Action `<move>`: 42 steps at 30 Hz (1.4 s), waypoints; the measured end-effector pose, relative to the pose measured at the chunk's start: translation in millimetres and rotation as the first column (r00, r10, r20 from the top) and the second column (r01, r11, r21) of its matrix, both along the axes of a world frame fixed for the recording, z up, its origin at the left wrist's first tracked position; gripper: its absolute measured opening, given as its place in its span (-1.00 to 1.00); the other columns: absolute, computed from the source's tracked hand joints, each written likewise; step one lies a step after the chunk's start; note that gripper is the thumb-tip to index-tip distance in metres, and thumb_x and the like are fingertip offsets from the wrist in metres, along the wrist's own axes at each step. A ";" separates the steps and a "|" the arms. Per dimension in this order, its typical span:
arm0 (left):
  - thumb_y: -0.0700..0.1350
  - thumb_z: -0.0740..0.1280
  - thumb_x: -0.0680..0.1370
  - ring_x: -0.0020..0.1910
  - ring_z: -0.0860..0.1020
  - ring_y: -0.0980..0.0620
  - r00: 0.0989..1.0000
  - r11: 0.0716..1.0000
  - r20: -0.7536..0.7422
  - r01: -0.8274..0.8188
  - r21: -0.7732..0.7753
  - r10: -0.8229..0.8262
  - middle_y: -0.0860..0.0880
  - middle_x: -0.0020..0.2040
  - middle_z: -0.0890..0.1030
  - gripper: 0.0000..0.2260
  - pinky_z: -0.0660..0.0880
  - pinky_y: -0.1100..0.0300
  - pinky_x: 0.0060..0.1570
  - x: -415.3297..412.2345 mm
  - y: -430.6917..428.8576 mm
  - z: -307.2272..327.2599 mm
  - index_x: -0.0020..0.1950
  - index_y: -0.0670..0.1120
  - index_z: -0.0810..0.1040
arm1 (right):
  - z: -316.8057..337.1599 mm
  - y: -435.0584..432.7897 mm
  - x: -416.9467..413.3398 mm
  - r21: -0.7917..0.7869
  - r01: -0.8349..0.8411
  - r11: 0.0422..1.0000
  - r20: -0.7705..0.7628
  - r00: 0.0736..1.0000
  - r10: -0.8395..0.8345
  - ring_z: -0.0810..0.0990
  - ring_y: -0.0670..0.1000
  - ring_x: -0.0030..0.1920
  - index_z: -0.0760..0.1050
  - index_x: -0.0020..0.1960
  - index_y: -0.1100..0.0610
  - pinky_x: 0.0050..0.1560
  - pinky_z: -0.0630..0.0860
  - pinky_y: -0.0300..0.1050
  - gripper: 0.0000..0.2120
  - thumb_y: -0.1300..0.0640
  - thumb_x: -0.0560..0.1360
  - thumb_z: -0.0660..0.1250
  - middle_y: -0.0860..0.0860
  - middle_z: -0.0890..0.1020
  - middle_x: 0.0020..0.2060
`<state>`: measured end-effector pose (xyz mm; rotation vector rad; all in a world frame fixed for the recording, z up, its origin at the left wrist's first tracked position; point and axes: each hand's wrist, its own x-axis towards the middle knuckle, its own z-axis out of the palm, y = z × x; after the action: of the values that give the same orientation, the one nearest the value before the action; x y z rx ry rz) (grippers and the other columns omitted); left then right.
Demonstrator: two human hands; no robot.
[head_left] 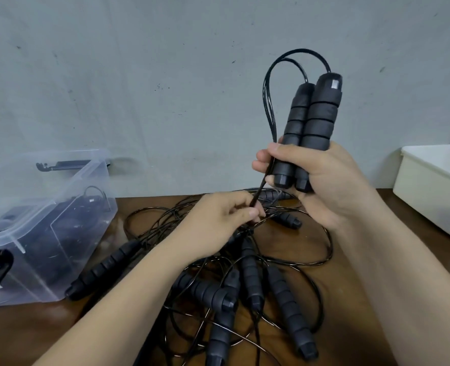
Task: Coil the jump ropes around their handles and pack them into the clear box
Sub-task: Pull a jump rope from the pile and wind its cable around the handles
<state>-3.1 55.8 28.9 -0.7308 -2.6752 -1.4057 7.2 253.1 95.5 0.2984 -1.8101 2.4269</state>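
Right hand (321, 178): its fingers are closed around the lower ends of two black foam handles (311, 122), which it holds upright and side by side above the desk (350, 299).
Left hand (218, 220): it pinches the gathered strands just below the right hand, so the strands run straight between the two hands.
Rope in hand (270, 101): long loops stand up beside the handles. The rope is folded together, but not yet wound around the handles.
Clear box (47, 207): it stands on the desk at the left. Dark rope bundles seem to lie inside; how many, I cannot tell.
Loose pile (245, 273): several more handles and tangled black cords lie on the desk under the hands, and none of them is coiled.
Progress: I judge that some ropes are packed, one is in work, and several wait.
Left to do: wrap this rope around its handles, put it in the box, then do the same with the pile.
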 end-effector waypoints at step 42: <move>-0.06 0.39 0.68 0.03 0.72 -0.06 0.981 0.943 0.003 -0.187 0.275 0.194 0.09 -0.04 0.78 -0.87 0.56 0.05 0.06 -3.8 -8.8 17.1 0.04 -0.03 0.73 | -10.3 1.6 -5.8 0.116 0.110 0.987 -0.006 0.994 -0.110 0.77 0.08 -0.13 0.56 0.14 0.22 -0.24 0.64 -0.09 -0.67 0.29 0.46 0.62 0.16 0.67 -0.09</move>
<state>-6.9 47.0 46.0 -0.4476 -2.3847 -1.6528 1.4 254.7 85.2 0.2009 -1.9182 2.2539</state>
